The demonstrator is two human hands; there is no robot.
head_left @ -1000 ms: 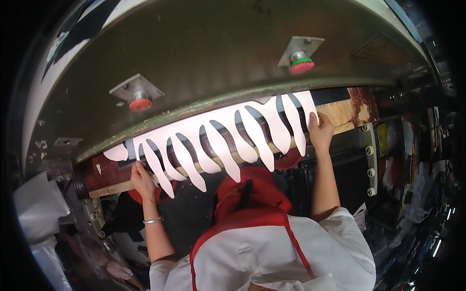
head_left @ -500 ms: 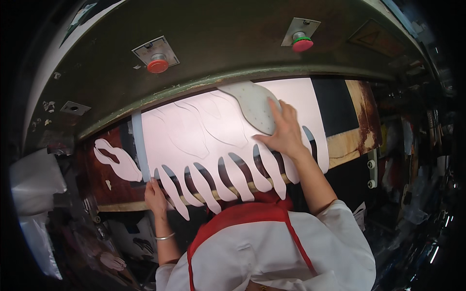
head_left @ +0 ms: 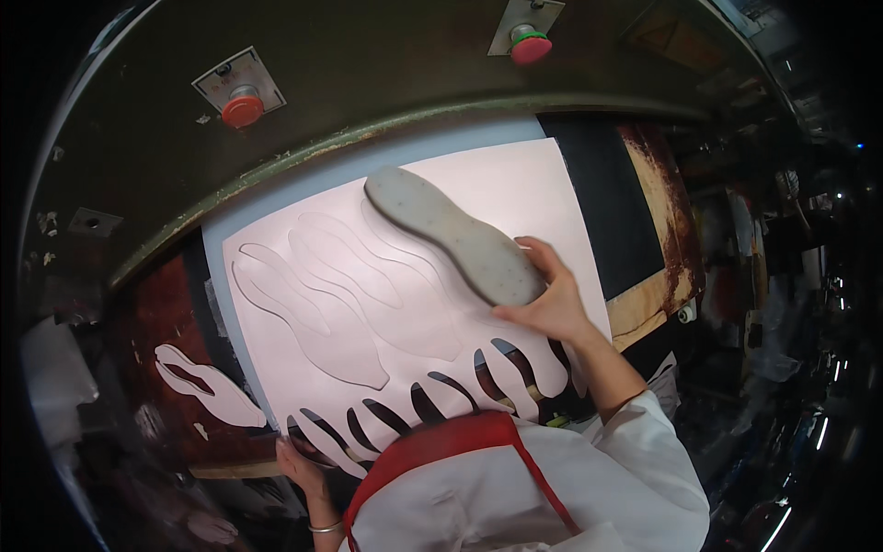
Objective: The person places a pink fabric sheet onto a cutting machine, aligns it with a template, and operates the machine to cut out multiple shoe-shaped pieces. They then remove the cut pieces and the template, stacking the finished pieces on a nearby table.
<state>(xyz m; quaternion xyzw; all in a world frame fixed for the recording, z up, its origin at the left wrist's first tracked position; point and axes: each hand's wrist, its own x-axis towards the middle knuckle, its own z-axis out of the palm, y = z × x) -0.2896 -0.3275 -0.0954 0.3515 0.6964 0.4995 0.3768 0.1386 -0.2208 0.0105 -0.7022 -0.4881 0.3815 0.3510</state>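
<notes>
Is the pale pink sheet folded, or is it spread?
Spread: the pale pink sheet lies open, far corners wide apart, no fold showing.

Two hands (head_left: 552, 304) (head_left: 302, 463), one grey block (head_left: 455, 235), one pink sheet (head_left: 405, 294), two buttons (head_left: 243, 108) (head_left: 531, 49)

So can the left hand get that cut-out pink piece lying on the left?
Probably yes: the left hand is close by, at the lower left of the pink sheet, and nothing seems to cover the pink piece.

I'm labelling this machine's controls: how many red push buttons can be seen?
2. The plain red button is on the left of the dark machine front; the green-collared red button is farther right and higher. Others may be hidden.
</notes>
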